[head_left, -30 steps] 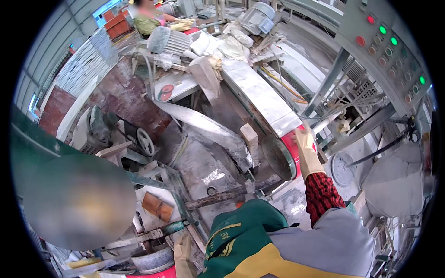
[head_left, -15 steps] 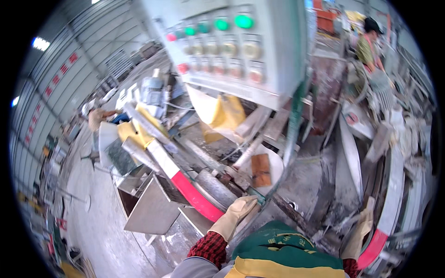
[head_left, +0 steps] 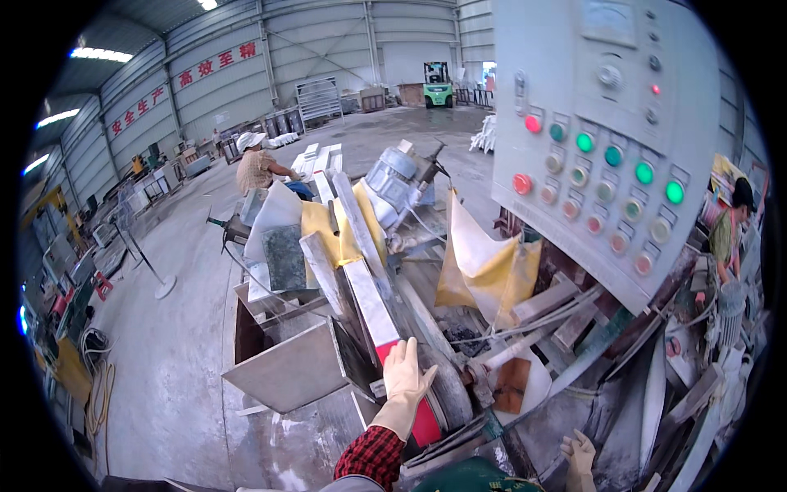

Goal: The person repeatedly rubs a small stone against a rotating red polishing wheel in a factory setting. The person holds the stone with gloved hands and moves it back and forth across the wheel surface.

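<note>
My left hand [head_left: 403, 381], in a cream rubber glove, lies with fingers stretched on a long white bar with red bands [head_left: 370, 305]. The bar slopes away from me toward yellow cloth [head_left: 324, 230]. Low on the right is my gloved right hand [head_left: 579, 453], its fingers loosely bent and apart, with nothing visible in it. Part of a green apron [head_left: 475, 476] shows between my arms. A grey metal roller-like piece [head_left: 447, 389] runs just right of the bar.
A grey control cabinet [head_left: 594, 156] with coloured lights and buttons stands at upper right. Left of the bar is an open box of boards [head_left: 291, 369]. One person [head_left: 256, 168] crouches farther off; another [head_left: 725, 238] works at right. A green forklift [head_left: 438, 86] stands far back.
My left hand has moved from a green bar's end onto the banded white bar. My view has swung left, and the cabinet now sits farther right. My right hand has come away from the right-hand beam.
</note>
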Demonstrator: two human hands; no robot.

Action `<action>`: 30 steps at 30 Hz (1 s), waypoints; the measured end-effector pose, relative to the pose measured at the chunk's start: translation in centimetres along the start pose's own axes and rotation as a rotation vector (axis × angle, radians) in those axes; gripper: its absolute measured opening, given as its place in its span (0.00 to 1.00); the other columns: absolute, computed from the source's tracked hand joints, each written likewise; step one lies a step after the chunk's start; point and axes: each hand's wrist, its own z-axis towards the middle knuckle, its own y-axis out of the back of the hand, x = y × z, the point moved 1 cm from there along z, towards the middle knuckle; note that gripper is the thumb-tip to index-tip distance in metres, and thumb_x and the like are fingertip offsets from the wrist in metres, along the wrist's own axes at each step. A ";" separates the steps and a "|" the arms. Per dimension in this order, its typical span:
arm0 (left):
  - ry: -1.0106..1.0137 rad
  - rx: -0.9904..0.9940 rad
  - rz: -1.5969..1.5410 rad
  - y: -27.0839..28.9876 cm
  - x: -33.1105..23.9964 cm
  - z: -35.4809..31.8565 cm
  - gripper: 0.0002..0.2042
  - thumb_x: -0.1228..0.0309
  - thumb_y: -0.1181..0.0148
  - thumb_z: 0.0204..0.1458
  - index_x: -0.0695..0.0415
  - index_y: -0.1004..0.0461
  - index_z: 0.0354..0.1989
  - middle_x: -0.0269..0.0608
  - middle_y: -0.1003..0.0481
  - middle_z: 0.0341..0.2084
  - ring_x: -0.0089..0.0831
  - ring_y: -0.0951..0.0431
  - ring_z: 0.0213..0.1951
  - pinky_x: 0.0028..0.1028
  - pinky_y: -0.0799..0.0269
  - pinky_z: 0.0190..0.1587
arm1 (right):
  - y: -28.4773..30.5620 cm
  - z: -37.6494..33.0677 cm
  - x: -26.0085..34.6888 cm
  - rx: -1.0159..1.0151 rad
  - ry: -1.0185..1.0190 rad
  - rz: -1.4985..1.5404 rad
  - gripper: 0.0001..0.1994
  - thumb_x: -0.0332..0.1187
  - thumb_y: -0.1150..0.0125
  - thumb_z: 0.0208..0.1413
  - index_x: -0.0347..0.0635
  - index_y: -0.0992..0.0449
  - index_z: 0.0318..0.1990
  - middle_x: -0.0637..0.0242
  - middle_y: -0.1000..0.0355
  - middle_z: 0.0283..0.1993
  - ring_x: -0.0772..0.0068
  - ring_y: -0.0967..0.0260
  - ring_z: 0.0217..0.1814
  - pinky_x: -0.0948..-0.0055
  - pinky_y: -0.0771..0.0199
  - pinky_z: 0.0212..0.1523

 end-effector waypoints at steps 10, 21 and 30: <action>0.253 0.310 0.262 -2.0 3.8 6.4 0.43 0.43 0.35 0.48 0.48 0.44 0.71 0.48 0.48 0.71 0.55 0.53 0.72 0.54 0.57 0.70 | 0.5 -1.8 -4.5 0.226 0.075 -0.345 0.15 0.28 0.40 0.63 0.39 0.28 0.56 0.65 0.22 0.40 0.75 0.25 0.35 0.80 0.25 0.32; 0.204 0.148 0.248 -3.5 4.9 6.3 0.30 0.54 0.37 0.51 0.54 0.34 0.61 0.45 0.38 0.64 0.50 0.41 0.65 0.52 0.52 0.68 | -1.7 -3.9 -5.3 0.241 -0.135 -0.406 0.14 0.43 0.41 0.63 0.42 0.24 0.44 0.73 0.31 0.24 0.80 0.37 0.21 0.75 0.36 0.21; 0.200 0.229 0.279 -2.8 6.7 6.2 0.36 0.50 0.36 0.50 0.54 0.38 0.65 0.48 0.43 0.67 0.54 0.48 0.70 0.50 0.53 0.70 | -8.5 -8.8 4.0 0.191 -0.300 -0.342 0.11 0.44 0.38 0.61 0.47 0.23 0.40 0.73 0.33 0.20 0.79 0.39 0.18 0.75 0.40 0.18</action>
